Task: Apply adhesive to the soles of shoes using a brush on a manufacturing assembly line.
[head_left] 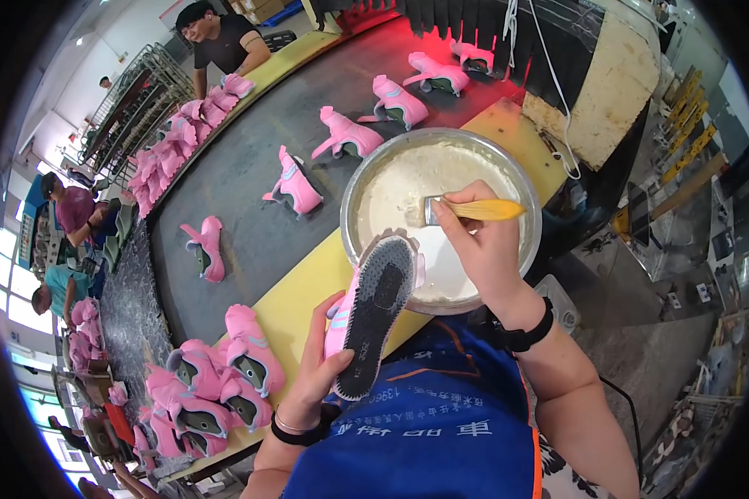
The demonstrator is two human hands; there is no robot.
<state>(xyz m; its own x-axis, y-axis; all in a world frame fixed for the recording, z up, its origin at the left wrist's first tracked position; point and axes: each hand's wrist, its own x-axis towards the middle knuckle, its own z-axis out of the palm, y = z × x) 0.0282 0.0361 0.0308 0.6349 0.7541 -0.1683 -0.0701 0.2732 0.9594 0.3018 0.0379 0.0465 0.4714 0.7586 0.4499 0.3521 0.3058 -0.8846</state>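
Note:
My left hand (314, 366) grips a pink shoe upper (378, 312), its dark grey underside turned up and its stitched rim showing. The thumb presses on the heel end. In my right hand (487, 249) is a paintbrush (483, 209) with a yellow handle and a metal ferrule. Its bristles are coated with the cream-white paste and hang over a wide metal basin (531, 241) of that paste (391, 183). The toe end of the upper overlaps the basin's near left rim, close to the bristles.
Several pink uppers lie spaced along a dark conveyor belt (250, 150), running toward a red-lit machine opening (474, 25). More uppers are heaped on the yellow ledge (300, 303) at the lower left. A person (225, 41) leans at the belt's far side, beside another pink heap (171, 150).

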